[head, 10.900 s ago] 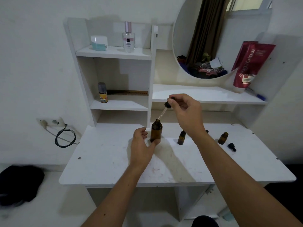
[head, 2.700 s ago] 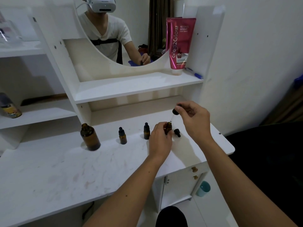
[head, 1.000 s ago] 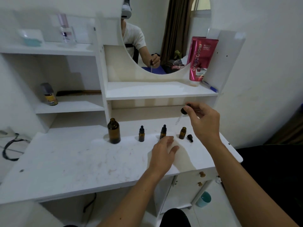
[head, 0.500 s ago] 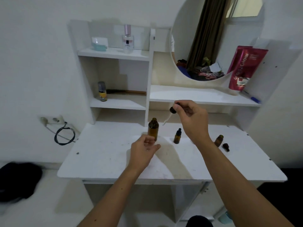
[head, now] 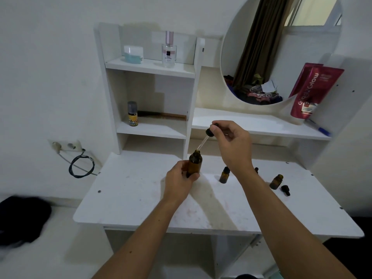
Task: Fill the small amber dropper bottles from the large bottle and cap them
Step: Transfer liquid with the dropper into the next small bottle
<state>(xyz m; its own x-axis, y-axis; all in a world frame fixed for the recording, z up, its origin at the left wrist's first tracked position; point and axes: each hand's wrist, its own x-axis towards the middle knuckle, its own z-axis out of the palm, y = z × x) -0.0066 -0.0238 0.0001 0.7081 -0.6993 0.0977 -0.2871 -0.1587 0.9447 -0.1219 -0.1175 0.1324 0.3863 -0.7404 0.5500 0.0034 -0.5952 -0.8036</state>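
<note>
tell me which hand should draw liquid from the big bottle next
Right. The right hand already pinches the dropper, its tip at the mouth of the big bottle. The left hand grips that bottle, steadying it on the table.

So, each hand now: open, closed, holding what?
Left hand: grips the large bottle.
Right hand: pinches the dropper.

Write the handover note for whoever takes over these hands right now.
Left hand grips the large bottle, standing on the table.
Right hand pinches the dropper, its tip at the large bottle's mouth.
Capped small bottle stands to the right; a second is mostly hidden behind the right wrist.
Uncapped small bottle stands far right, its loose cap beside it.
Left: finish filling the uncapped one, cap it.
</note>
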